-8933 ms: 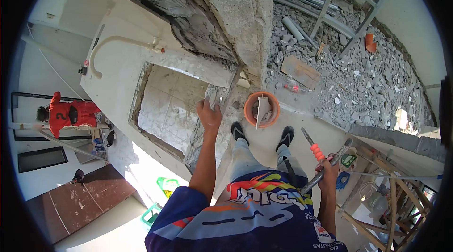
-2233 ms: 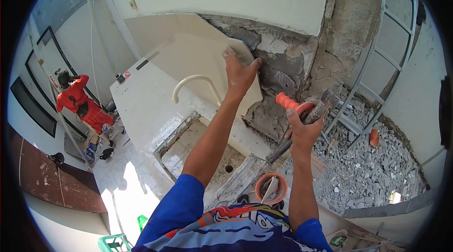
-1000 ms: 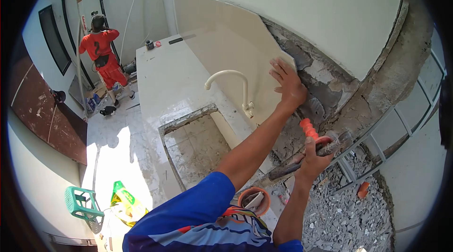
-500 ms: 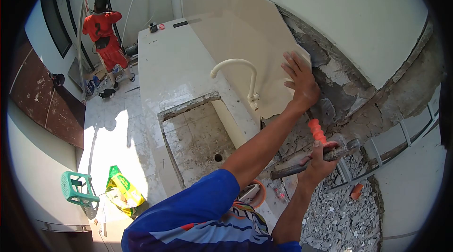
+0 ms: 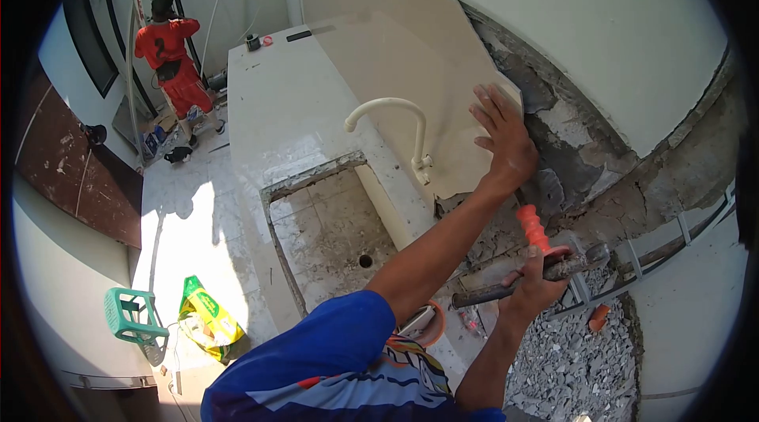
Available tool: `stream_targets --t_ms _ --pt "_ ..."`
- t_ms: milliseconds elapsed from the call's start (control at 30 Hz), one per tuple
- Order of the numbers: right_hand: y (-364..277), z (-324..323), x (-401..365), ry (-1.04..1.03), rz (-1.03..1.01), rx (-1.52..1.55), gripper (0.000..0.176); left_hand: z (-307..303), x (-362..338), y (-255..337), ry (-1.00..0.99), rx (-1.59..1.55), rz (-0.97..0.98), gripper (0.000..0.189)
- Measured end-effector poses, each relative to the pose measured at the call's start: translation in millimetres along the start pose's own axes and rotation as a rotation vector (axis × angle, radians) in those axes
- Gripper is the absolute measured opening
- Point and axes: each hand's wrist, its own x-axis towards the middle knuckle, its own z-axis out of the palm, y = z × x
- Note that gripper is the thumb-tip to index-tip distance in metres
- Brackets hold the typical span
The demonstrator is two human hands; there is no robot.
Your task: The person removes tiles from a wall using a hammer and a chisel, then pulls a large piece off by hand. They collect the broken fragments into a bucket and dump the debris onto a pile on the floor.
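Observation:
My left hand (image 5: 506,137) lies on the broken right edge of the beige wall panel (image 5: 395,35), fingers stretched out. In my right hand (image 5: 534,292) I grip a hammer (image 5: 482,294) by its dark handle, its worn head to the right. A chisel (image 5: 531,224) with a ribbed orange hand guard is bunched against the hammer in the same hand. The metal shank runs up behind my left wrist, and its tip is hidden. Beyond the panel edge, rough grey mortar (image 5: 569,137) is exposed on the wall.
A cream faucet (image 5: 419,137) rises beside a rectangular sink opening (image 5: 316,216) in the white counter (image 5: 269,106). Broken rubble (image 5: 569,367) covers the ground by a metal ladder-like frame (image 5: 656,256). A green stool (image 5: 130,315) and a yellow-green bag (image 5: 207,319) stand left. A person in red (image 5: 170,50) works farther back.
The view has shifted slightly. My right hand, with the hammer and chisel, has tilted a little; my left hand stays on the panel.

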Motion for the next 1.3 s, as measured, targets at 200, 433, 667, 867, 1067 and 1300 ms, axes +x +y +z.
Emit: stream_targets --t_ms 200,433,667,867,1067,1300 --pt "-1.8 15.3 -23.8 -0.001 0.002 -0.005 0.065 -3.7 -0.9 -4.0 -0.034 0.006 0.020 0.100" --pt "2.4 3.1 -6.5 -0.010 -0.059 -0.018 0.057 -2.2 0.2 -6.6 -0.037 0.035 0.029 0.100" --pt "5.7 -4.6 25.8 0.046 -0.058 0.003 0.043 -3.9 2.0 -0.1 -0.032 0.042 0.011 0.096" --pt "-0.8 2.4 19.3 0.028 -0.091 -0.089 0.043 -5.7 -2.0 -2.0 -0.027 0.056 0.026 0.095" --pt "30.4 30.8 -23.2 -0.229 -0.429 -0.216 0.050 -25.3 -9.5 -3.5 0.022 0.031 0.046 0.093" --pt "13.0 40.4 -21.0 -0.189 -0.314 -0.082 0.048 -23.5 -9.6 -6.4 0.043 0.043 0.060 0.093"
